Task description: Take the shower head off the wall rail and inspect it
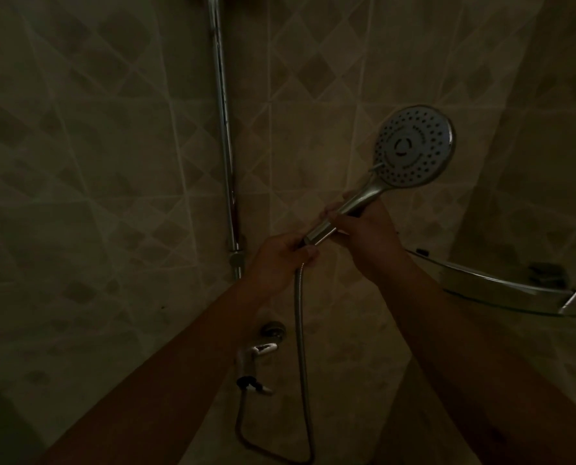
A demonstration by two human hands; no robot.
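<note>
Dim tiled shower walls with a diamond pattern fill the background. Fingers of the right hand (363,229) curl round the handle of the shower head (414,146), and fingers of the left hand (279,260) pinch the joint at the handle's lower end, where the hose (301,347) begins. The long axis of the handle runs from the left hand at lower left up to the right, ending in the round spray face. That face is grey with rings of dark nozzles and looks toward the camera. Below, the ribbed hose hangs down and loops back to the tap (256,357). Farther left stands the chrome riser rail (224,129); at right, a glass corner shelf (501,290).
</note>
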